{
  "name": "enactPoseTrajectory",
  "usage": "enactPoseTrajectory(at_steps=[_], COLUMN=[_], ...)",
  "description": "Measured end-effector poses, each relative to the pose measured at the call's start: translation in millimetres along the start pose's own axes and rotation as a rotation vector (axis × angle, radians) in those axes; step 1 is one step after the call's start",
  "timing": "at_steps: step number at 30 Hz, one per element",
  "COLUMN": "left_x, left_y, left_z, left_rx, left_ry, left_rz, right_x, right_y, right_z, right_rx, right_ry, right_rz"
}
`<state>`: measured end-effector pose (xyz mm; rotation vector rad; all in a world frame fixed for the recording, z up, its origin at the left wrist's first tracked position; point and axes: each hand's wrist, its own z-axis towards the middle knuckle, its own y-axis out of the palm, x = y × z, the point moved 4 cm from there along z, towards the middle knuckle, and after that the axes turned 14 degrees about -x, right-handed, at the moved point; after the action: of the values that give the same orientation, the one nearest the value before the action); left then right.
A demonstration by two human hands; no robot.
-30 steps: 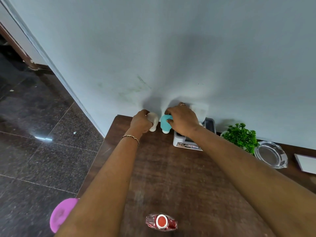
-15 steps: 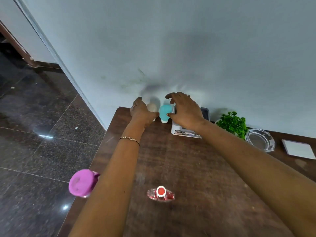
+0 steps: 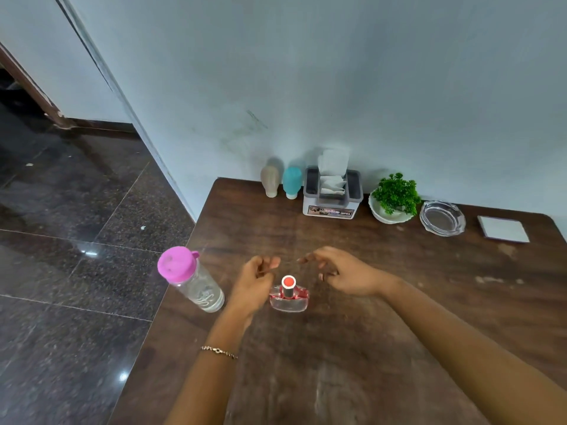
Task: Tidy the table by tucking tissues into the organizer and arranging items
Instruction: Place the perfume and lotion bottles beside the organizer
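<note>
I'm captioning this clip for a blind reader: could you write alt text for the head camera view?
Two empty hands, left hand and right hand, hover over a small red-capped perfume bottle on a brown wooden table. A pink-lidded clear bottle stands at the left edge; along the wall sit a beige bottle, teal bottle, tissue organizer, potted plant and glass ashtray.

Pink-capped bottle (image 3: 190, 279), teal tube (image 3: 291, 181), green plant (image 3: 396, 192)

A printed label strip (image 3: 330, 211) is seen on the front face of the tissue organizer (image 3: 333, 194). Its lettering is too blurred to be read. No other text, brand, number or sign is made out.
</note>
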<state>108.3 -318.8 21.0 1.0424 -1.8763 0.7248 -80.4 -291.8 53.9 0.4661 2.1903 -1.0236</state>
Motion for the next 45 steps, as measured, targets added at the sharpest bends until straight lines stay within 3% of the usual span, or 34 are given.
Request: enactPoseTrajectory(at_steps=[10, 18, 28, 37, 45], left_x=[-25, -38, -47, -26, 33], left_y=[-2, 10, 12, 5, -9], left_z=[-22, -36, -31, -14, 38], left_rx=[0.034, -0.024, -0.014, 0.040, 0.252], left_ry=[0.027, 0.051, 0.042, 0.082, 0.160], left_rz=[-0.150, 0.023, 0.167, 0.183, 0.211], right_x=[2, -6, -21, -24, -38], right_y=[58, 62, 56, 26, -50], right_z=[2, 1, 6, 17, 57], right_rx=[0.054, 0.282, 0.225, 0.188, 0.292], right_ry=[0.081, 0.089, 0.002, -0.008, -0.050], right_rz=[0.034, -0.024, -0.069, -0.092, -0.164])
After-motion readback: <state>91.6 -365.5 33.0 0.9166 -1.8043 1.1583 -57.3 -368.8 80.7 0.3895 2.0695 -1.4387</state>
